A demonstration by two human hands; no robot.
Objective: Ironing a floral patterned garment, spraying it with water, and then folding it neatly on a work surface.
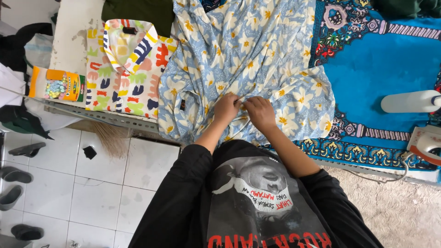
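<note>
White floor tiles [87,183] below and left of the hands, lit evenly by soft daylight. Dark sandals [18,177] along the far left edge. Beige textured carpet [404,206] low to the right. Worn white table edge [73,27] up and left; bright blue patterned rug [386,64] spread to the right.

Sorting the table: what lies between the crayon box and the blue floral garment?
In the head view, a folded multicoloured patterned shirt lies between the crayon box and the blue floral garment.
</note>
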